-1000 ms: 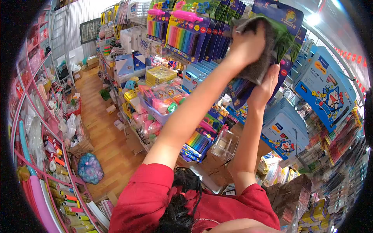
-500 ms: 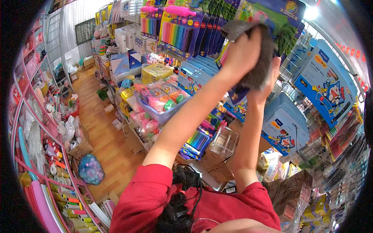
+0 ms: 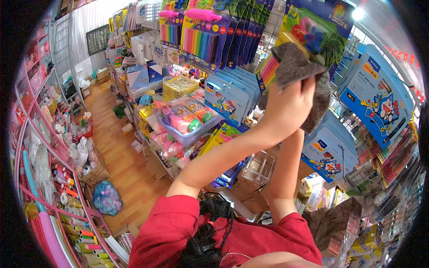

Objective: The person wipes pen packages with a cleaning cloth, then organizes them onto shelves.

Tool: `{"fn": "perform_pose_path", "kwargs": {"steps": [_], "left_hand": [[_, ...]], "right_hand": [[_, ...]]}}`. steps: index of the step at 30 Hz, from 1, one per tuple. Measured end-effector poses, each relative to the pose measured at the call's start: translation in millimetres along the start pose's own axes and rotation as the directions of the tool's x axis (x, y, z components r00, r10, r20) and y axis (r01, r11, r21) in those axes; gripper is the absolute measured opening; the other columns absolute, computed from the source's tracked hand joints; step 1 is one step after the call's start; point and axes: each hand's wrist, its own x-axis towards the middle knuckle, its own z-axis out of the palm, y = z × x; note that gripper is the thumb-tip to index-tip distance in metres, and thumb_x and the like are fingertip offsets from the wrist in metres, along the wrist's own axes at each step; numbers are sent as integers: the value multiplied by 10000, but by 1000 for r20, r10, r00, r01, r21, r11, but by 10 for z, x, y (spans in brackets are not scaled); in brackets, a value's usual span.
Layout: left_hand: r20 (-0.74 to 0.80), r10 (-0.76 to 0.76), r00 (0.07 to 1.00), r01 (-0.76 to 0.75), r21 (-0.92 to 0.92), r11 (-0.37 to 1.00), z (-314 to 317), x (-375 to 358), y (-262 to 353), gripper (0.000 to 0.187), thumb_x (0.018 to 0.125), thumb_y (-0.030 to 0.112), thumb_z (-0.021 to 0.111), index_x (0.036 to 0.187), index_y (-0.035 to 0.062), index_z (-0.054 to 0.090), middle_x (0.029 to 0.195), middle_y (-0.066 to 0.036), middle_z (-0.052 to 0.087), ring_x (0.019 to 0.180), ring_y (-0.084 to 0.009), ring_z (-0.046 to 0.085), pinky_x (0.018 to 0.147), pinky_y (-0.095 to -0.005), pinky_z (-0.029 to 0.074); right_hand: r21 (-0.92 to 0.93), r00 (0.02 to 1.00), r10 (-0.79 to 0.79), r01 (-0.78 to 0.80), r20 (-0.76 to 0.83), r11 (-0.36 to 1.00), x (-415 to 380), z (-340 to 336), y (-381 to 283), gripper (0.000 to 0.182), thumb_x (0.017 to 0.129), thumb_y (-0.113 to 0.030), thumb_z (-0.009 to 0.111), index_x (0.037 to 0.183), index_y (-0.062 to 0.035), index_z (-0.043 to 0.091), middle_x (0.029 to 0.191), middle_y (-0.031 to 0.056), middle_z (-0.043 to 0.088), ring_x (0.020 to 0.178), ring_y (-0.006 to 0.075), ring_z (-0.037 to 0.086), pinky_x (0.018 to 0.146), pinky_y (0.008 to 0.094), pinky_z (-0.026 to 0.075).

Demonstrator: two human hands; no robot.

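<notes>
The left grip (image 3: 288, 109) is clamped on a dark grey cloth (image 3: 292, 71) held up against a hanging craft pack.

The cloth is bunched between thumb and fingers, its loose folds drooping to the right. It overlaps the lower front of the craft pack (image 3: 308, 35), a card with a clear plastic front; gathered like this, it seems to make a soft pad between fingers and plastic. The right forearm (image 3: 290, 156) rises from below, but the right grip is hidden behind the cloth and left wrist, so whether it is open or closed cannot be told. Its place suggests it may be steadying the pack, which hangs and could swing.

Left of the cloth, similar packs (image 3: 201, 42) hang in close rows, their rainbow strips facing out, probably so that the colours show. Blue crayon cases (image 3: 377, 96) hang to the right. Lower left, a lilac basket (image 3: 190, 137) keeps bagged items together.
</notes>
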Motion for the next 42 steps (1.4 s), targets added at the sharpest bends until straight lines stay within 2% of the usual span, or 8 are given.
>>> {"fn": "perform_pose_path", "kwargs": {"steps": [3,5,7,12,17,25,32,42], "left_hand": [[194,-261,946,302,-227,926,-297,-61,36,187,836,94,512,983,23,603,996,-159,604,974,-314,555,857,-385,405],[289,-358,888,440,-304,845,-455,-179,85,185,792,46,562,965,6,613,1002,-129,621,958,-248,580,862,-361,416],[482,-438,759,609,-288,739,-664,-283,100,197,781,34,573,969,-15,607,1016,-114,624,960,-228,582,874,-356,415],[64,-549,834,551,-31,834,-870,-832,56,217,777,56,597,978,-24,606,1012,-137,619,1001,-196,560,903,-338,395],[385,-312,869,425,-255,869,-760,-995,278,440,726,134,641,1129,13,514,1225,-192,393,1128,-339,393,971,-408,301],[750,25,661,455,-426,782,-809,-575,368,392,709,59,538,1100,35,558,1231,-211,424,1156,-364,407,980,-424,313],[472,-214,855,200,80,976,-815,-576,-44,730,633,-10,561,1314,76,312,1344,-211,263,1252,-368,282,1023,-410,267],[249,-303,920,366,-264,892,-608,-651,-199,716,876,480,450,1333,-47,289,1317,-219,388,1197,-269,420,965,-345,336]], "right_hand": [[502,947,248,-318,203,805,-103,28,-158,639,838,-550,477,1160,2,490,1105,88,566,980,201,541,886,332,409],[255,947,271,-223,-171,941,-226,338,-295,610,880,-508,430,1211,4,447,1154,103,535,1024,197,524,915,316,386],[308,989,137,-147,56,940,-310,-65,-158,656,868,-534,427,1262,-12,380,1219,108,473,1097,196,468,955,322,344],[-442,954,-294,235,-67,866,-709,198,-308,843,828,-587,418,1384,-4,166,1405,190,234,1301,276,237,1063,399,148],[-575,922,-318,385,219,722,-1352,172,-240,847,770,-571,514,1407,-137,161,1436,245,106,1315,389,166,1056,468,128],[4,901,-245,264,-359,964,-1410,43,-378,558,883,-270,480,1350,-100,227,1367,174,310,1167,317,420,992,460,340],[239,934,192,-122,-300,963,-1410,-4,-482,548,868,-304,481,1323,-102,251,1218,157,469,1061,303,513,951,453,402],[-411,845,-464,336,-267,848,-918,85,-389,367,884,-168,408,1237,-71,390,1291,195,423,1205,290,399,1006,402,306]]}}
